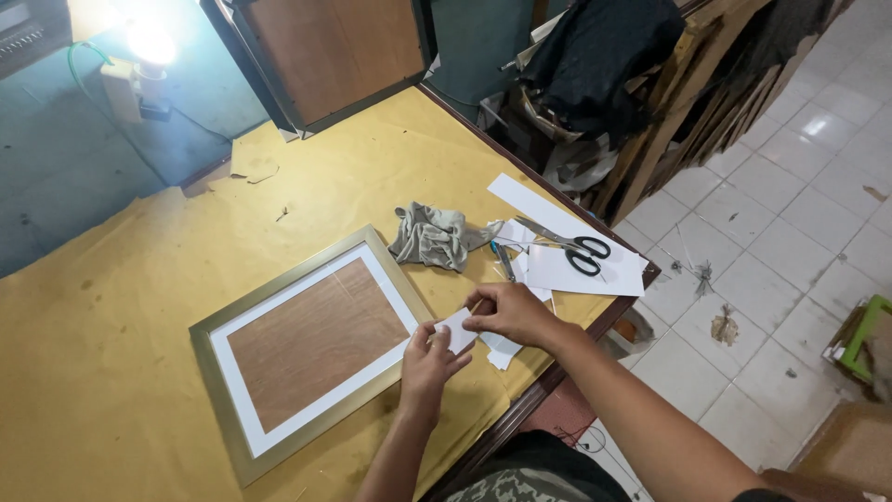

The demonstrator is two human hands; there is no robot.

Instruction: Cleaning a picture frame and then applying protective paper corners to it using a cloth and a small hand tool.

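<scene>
Both forearms are bare and sleeveless, with camouflage-patterned trousers showing below in green and grey.

A small white piece of paper [458, 331] sits just below the middle of the picture. It is flat and a bit tilted. It lies on the yellow table, right by the lower right corner of the picture frame [311, 349]. The frame lies flat in the lower left middle. It has a dull gold edge, a white border and a brown wood middle.
</scene>
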